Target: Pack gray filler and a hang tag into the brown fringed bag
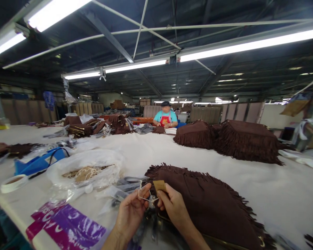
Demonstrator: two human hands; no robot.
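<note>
My right hand (173, 205) pinches a small tan hang tag (159, 185) between thumb and fingers. A thin white string (145, 198) runs from around the tag to my left hand (133, 208), whose curled fingers are closed on it. The string passes by a small metal ring (153, 199) between my two hands. Both hands are over the left edge of a dark brown fringed bag (203, 201) lying flat on the table, with gold-coloured trim along its near edge. Grey plastic wrapping lies under and behind my left hand.
A clear plastic bag (94, 163) holds more tags and strings. A white tape roll (14, 183), a blue tape dispenser (41, 161) and purple printed plastic (67, 225) lie left. Stacked brown fringed bags (247, 139) stand farther back. A person (165, 116) works across the table (135, 149).
</note>
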